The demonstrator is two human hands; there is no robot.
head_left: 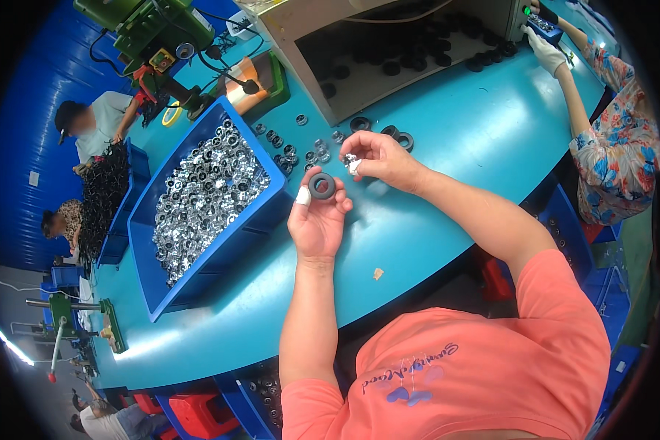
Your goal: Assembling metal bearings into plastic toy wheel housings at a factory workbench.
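My left hand [320, 224] is turned palm up, its fingers closed around a black rubber ring [313, 182] that looks like a small tire. Just to its right and a little higher, my right hand [390, 163] pinches a small shiny silver wheel hub [350, 158], partly hidden by the fingers. The two pieces are apart. White tape wraps both my thumbs. Beyond my hands, loose silver hubs [321, 149] lie on the turquoise table [462, 180]. More black rings [360, 124] rest by my right hand.
A blue bin [277, 172] full of silver hubs stands to the left. At the back are an open-fronted box [337, 114] holding black rings and a green machine [150, 37]. Co-workers sit at left and right; one gloved hand [546, 53] is at the far right.
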